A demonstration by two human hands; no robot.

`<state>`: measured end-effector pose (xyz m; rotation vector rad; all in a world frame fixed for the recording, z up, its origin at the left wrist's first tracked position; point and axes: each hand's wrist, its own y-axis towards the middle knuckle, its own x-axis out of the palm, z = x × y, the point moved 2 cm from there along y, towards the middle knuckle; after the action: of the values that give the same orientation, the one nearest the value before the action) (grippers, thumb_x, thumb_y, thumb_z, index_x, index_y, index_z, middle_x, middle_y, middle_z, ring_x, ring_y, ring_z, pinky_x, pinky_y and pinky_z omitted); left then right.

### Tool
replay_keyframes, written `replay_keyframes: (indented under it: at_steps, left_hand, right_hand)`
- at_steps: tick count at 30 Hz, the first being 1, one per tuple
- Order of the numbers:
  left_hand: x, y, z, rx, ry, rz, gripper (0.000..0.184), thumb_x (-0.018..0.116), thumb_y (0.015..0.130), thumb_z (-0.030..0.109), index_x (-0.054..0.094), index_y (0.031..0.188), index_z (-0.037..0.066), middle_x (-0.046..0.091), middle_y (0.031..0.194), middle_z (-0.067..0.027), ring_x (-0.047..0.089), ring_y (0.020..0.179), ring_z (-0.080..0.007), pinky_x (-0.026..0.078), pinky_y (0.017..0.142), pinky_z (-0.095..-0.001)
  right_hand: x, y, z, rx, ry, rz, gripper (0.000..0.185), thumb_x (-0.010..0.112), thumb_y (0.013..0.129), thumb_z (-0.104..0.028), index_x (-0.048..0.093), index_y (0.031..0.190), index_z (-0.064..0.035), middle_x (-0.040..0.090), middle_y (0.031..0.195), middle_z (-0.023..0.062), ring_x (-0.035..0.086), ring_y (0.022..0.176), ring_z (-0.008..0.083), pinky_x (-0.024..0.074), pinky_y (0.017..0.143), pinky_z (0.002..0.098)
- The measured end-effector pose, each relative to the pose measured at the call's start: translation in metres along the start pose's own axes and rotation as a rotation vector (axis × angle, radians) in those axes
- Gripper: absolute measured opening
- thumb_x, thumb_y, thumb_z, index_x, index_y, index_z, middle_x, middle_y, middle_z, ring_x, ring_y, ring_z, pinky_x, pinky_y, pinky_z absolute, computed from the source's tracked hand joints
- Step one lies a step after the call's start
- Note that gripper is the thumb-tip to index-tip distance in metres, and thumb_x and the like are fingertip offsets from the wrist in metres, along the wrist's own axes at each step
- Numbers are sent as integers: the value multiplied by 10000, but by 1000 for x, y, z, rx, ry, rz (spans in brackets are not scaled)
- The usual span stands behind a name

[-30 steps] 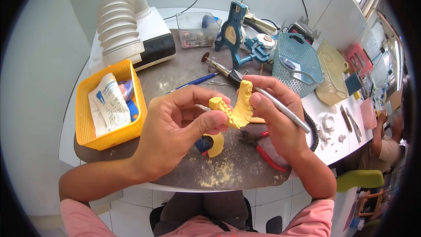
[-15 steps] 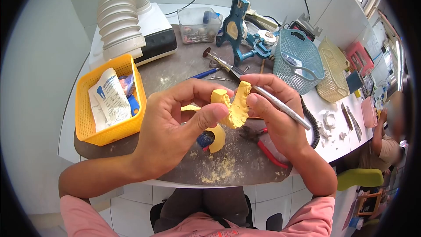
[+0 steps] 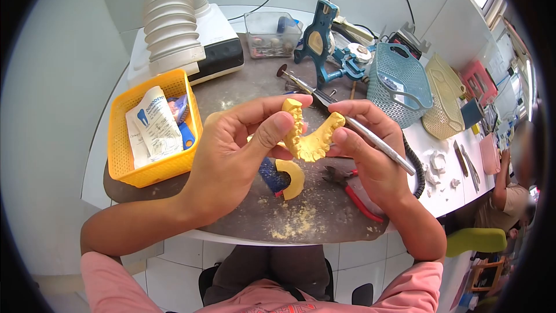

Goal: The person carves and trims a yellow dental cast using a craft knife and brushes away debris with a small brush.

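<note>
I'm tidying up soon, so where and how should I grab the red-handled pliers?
Probably by the red handles of the pliers, from above and the near right: they slant that way across the mat, while the dark head points away to the left. Your right hand hides part of one handle.

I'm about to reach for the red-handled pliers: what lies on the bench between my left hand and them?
In the head view, a dark-blue item and a yellow horseshoe-shaped piece lie between your left hand and the pliers.
</note>
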<state>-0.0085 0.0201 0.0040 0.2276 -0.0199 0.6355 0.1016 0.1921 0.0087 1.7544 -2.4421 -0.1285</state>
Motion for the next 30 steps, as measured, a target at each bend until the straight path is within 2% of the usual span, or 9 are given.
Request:
replay_keyframes:
  at_steps: [12, 17, 21, 23, 24, 26, 27, 29, 30]
  left_hand:
    - [-1, 0, -2, 7, 0, -14, 469, 549, 1010, 380, 567, 1317, 26, 662, 1061, -56, 623, 971, -99, 529, 831, -261]
    - [7, -2, 3, 149, 54, 36, 469, 774, 868, 244, 562, 1221, 19, 610, 1143, -72, 597, 1083, -135, 509, 934, -302]
    - [9, -3, 0, 60, 20, -42, 397, 771, 855, 113, 566, 1176, 1, 600, 1139, -72, 600, 1076, -139, 502, 944, -307]
    - [8, -5, -1, 4, 62, -59, 337, 717, 888, 71, 561, 1174, -17, 601, 1125, -69, 598, 1070, -132, 500, 947, -307]
    - [8, -5, 0, 6, 85, -41, 278, 671, 913, 56, 569, 1159, -24, 602, 1108, -66, 595, 1047, -119, 491, 941, -290]
    - [3, -1, -2, 217, 292, -9, 182, 603, 955, 70, 603, 1114, -21, 613, 1046, -53, 584, 1007, -91, 474, 889, -251]
    - [-1, 1, 1, 314, 447, 0, 166, 574, 972, 74, 612, 1102, -22, 615, 1030, -47, 579, 998, -85, 467, 874, -241]
    - [-3, 0, 13, 330, 537, -10, 177, 549, 981, 71, 614, 1117, -22, 623, 1001, -48, 588, 970, -86, 471, 853, -237]
    - [-2, -4, 21, 379, 623, -27, 192, 525, 990, 69, 616, 1133, -21, 631, 972, -48, 596, 943, -87, 475, 832, -232]
  right_hand:
    - [-2, -1, 4, -62, 34, -11, 312, 721, 896, -86, 574, 1154, 11, 670, 1007, 92, 672, 927, 120, 583, 815, 259]
    - [-4, 0, 7, -85, 79, -32, 297, 715, 895, -58, 561, 1140, 10, 668, 1008, 99, 672, 944, 133, 575, 832, 261]
    - [-3, -1, 6, -101, 80, -36, 292, 718, 890, -54, 563, 1128, 12, 666, 1006, 92, 669, 940, 134, 572, 852, 284]
    - [-4, -4, 6, -50, -57, -46, 316, 726, 884, -56, 565, 1149, 6, 665, 1010, 79, 661, 935, 123, 553, 839, 270]
    - [-3, -3, 7, -126, -84, -35, 320, 720, 890, -69, 574, 1167, -1, 662, 1018, 76, 654, 930, 112, 529, 808, 239]
    - [-2, 1, 4, -287, -51, -4, 274, 651, 954, -162, 596, 1168, 0, 663, 1071, 101, 665, 941, 141, 527, 762, 236]
    - [0, 0, -3, -268, -96, 104, 260, 621, 976, -193, 612, 1161, -10, 673, 1056, 99, 678, 897, 143, 523, 721, 229]
    - [-14, 0, -4, -398, -372, 153, 183, 627, 980, -209, 665, 1058, -48, 683, 883, 35, 619, 710, 56, 457, 602, 182]
    - [-16, 0, -6, -426, -466, 159, 171, 643, 971, -212, 671, 1021, -51, 670, 847, 17, 586, 692, 40, 438, 588, 177]
